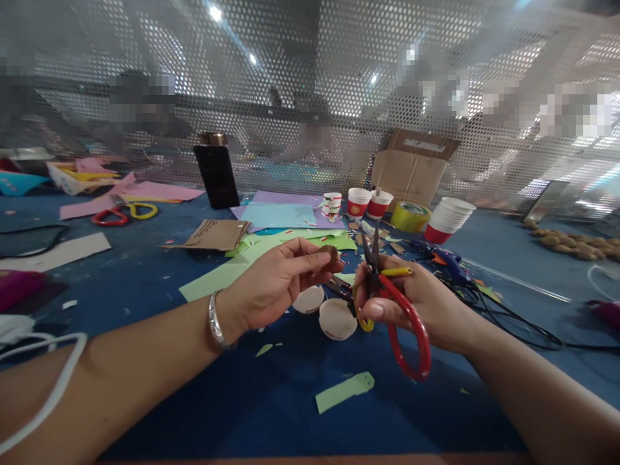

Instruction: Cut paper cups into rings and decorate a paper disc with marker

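Observation:
My left hand pinches a small brown piece, apparently cardboard, between thumb and fingers. Around a pair of scissors with red and yellow handles, my right hand is closed; the blades point up and stand slightly apart, right of the brown piece and not touching it. Below and between the hands lie two shallow, pale cut cup bottoms. Another pair of scissors is partly hidden behind them. Closer to me rests a pale green paper strip.
Green paper, folded cardboard and a propped phone are beyond my left hand. Paper cups, yellow tape, stacked cups and an open cardboard box stand farther back. A blue glue gun and black cables lie right.

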The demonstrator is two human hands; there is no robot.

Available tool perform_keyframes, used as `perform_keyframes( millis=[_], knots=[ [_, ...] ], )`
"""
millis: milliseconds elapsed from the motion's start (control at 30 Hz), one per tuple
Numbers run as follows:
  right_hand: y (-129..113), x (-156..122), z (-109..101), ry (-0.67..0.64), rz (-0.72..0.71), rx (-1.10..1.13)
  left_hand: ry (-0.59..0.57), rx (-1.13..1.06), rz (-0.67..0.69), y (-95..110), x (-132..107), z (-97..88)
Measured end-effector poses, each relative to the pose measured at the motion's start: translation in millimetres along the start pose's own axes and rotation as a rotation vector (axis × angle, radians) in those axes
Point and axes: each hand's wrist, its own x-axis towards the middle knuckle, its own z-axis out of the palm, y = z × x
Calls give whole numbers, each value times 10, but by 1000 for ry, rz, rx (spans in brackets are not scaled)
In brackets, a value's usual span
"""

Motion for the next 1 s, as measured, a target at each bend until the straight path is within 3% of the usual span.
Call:
perform_keyframes(
  millis=[233, 1000],
  knots=[
    [-18, 7, 58, 101, 17, -353, 14, 22, -11, 9, -8, 22],
    [4, 4, 73, 133, -64, -484, -57, 57, -2, -27, 15, 7]
  ],
)
